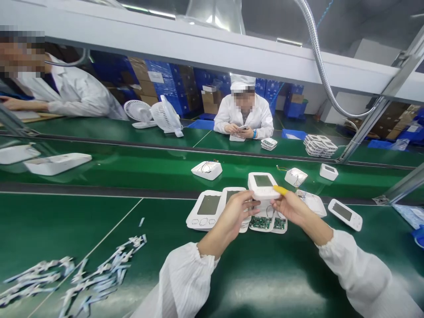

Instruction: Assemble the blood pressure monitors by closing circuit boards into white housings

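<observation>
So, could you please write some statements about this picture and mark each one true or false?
The left hand and the right hand both hold a white device. True.
One finger of the right hand wears a yellow cover. True.
The left hand wears a blue glove. False: it is bare.
Green circuit boards lie just below the hands. True.
The co-worker across the belt wears a black coat. False: the coat is white.

A green assembly belt (66, 234) carries white device casings (328, 172) (some open, wires showing) and 2 heaps of small strips (102, 274).
</observation>
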A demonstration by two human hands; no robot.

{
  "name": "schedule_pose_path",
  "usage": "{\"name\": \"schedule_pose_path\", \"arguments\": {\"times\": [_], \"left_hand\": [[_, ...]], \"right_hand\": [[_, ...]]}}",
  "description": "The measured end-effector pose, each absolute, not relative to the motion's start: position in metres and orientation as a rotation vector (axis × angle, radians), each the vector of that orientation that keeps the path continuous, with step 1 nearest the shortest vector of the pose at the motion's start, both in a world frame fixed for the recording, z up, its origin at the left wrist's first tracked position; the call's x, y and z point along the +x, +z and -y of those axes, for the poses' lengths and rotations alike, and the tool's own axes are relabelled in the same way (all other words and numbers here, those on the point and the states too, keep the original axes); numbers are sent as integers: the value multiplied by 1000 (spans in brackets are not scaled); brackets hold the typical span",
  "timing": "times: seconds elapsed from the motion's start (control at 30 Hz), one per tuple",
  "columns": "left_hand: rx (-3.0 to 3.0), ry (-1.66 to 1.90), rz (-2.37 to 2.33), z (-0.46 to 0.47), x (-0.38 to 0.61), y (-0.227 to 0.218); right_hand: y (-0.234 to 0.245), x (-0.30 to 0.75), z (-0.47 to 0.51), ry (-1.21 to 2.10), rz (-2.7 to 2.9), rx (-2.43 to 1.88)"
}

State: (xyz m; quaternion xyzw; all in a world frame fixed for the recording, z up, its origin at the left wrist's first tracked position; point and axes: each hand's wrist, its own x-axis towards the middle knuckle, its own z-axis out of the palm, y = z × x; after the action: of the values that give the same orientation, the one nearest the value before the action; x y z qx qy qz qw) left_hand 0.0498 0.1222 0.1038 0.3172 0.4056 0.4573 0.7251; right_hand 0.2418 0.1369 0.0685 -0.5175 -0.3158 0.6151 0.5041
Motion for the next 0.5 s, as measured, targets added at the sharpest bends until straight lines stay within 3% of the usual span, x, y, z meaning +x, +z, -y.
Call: {"name": "schedule_pose_path", "arguments": {"times": [0.27, 0.5], "left_hand": [[887, 905, -807, -100, 48, 113], [1019, 864, -726, -95, 44, 118]], "right_hand": [[54, 243, -229, 1223, 887, -1422], [92, 352, -233, 775, 1093, -1628]]}}
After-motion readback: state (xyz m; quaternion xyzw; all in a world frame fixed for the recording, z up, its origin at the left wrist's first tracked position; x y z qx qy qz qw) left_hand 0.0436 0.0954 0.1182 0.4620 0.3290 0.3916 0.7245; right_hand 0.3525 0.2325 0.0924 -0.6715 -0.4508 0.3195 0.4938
